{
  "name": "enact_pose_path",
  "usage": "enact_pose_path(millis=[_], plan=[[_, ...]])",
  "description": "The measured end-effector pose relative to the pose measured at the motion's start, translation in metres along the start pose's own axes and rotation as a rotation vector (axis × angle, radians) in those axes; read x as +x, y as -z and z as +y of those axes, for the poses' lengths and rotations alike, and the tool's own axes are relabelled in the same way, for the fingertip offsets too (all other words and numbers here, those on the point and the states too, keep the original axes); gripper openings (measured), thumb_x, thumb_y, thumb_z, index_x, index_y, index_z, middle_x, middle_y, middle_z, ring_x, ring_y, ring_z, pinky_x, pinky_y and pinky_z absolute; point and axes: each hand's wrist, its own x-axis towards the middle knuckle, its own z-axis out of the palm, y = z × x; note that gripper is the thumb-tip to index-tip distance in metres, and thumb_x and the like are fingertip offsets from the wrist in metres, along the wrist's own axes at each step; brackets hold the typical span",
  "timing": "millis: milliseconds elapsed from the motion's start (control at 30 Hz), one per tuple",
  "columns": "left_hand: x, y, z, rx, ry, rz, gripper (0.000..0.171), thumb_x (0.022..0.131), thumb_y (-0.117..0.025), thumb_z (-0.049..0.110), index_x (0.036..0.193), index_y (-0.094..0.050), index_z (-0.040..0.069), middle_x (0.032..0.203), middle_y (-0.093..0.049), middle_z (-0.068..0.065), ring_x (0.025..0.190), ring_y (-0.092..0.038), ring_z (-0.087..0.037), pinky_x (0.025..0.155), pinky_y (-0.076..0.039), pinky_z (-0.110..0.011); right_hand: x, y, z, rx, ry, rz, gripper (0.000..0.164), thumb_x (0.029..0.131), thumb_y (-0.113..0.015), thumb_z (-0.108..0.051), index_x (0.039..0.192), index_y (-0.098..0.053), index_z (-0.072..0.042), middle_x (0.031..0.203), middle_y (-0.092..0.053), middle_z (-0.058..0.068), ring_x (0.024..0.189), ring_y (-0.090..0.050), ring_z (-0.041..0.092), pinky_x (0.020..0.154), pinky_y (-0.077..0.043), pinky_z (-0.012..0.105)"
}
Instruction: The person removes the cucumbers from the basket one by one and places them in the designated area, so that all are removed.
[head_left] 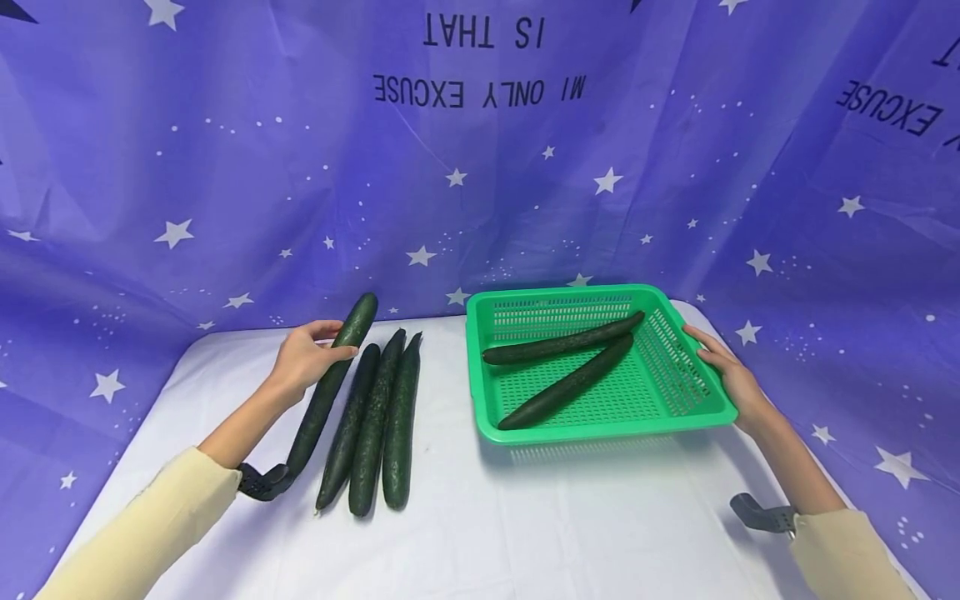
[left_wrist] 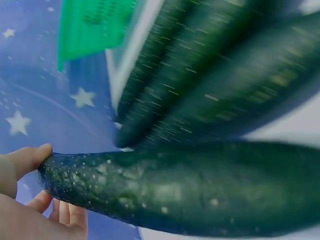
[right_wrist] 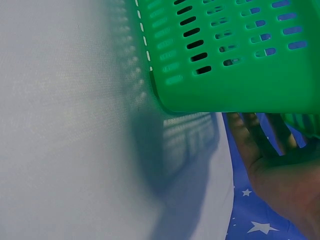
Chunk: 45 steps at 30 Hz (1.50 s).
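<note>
1. On my remote screen, the left-wrist view cuts off one end of the held cucumber point(head_left: 325, 400); the three cucumbers point(head_left: 372, 425) beside it are blurred there.
2. The right hand point(head_left: 731, 383) is partly hidden behind the green basket point(head_left: 600, 429). Its fingers look straight and slightly spread against the outer side; its thumb I cannot make out.
3. The left hand point(head_left: 303, 358) pinches the held cucumber, left of those three on the counter point(head_left: 450, 533).
4. This cucumber is long, dark green, with small pale dots.
5. Two darker cucumbers point(head_left: 570, 384) lie inside the basket.
</note>
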Motion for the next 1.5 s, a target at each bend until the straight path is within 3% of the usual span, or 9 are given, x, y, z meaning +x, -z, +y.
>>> enact_pose_path(millis=[300,500,967,1200,1500], plan=[[-0.009,-0.005,-0.048,0.072,0.103,0.037,0.062,0.09,-0.073,0.018,0.14,-0.05,-0.01,0.136,-0.053,-0.03,0.12,-0.054,-0.044,0.095,-0.048,-0.051,-0.001,-0.001,-0.001,0.025,0.01,-0.011,0.047,0.111,-0.031,-0.017,0.156,-0.037,-0.029,0.127,-0.056,-0.012,0.084,-0.065,0.01,0.068,-0.055,0.026],[-0.008,-0.013,-0.066,0.069,0.153,0.071,0.06,0.088,-0.075,0.019,0.134,-0.053,-0.013,0.129,-0.058,-0.03,0.113,-0.057,-0.042,0.095,-0.046,-0.048,0.0,-0.001,-0.001,0.024,0.005,-0.01,0.048,0.111,-0.032,-0.018,0.158,-0.032,-0.026,0.127,-0.056,-0.011,0.083,-0.065,0.01,0.067,-0.056,0.025],[-0.001,-0.026,-0.069,0.032,0.179,0.072,0.057,0.09,-0.073,0.017,0.132,-0.052,-0.015,0.124,-0.06,-0.03,0.111,-0.059,-0.041,0.094,-0.047,-0.048,0.001,-0.001,0.001,0.022,0.013,-0.009,0.049,0.111,-0.032,-0.018,0.159,-0.03,-0.025,0.129,-0.055,-0.012,0.082,-0.065,0.009,0.066,-0.055,0.025],[0.002,-0.022,-0.073,0.024,0.181,0.024,0.06,0.09,-0.072,0.018,0.132,-0.05,-0.018,0.122,-0.06,-0.031,0.106,-0.061,-0.037,0.081,-0.053,-0.034,0.001,0.001,0.001,0.016,0.017,-0.002,0.048,0.111,-0.032,-0.018,0.158,-0.033,-0.027,0.13,-0.054,-0.012,0.083,-0.064,0.009,0.066,-0.055,0.025],[0.004,-0.015,-0.069,0.116,0.176,-0.005,0.063,0.094,-0.068,0.025,0.135,-0.047,-0.018,0.13,-0.055,-0.034,0.119,-0.054,-0.046,0.098,-0.046,-0.05,0.001,0.0,0.001,0.05,0.029,-0.022,0.047,0.111,-0.032,-0.016,0.157,-0.036,-0.027,0.128,-0.057,-0.009,0.084,-0.065,0.011,0.068,-0.055,0.026]])
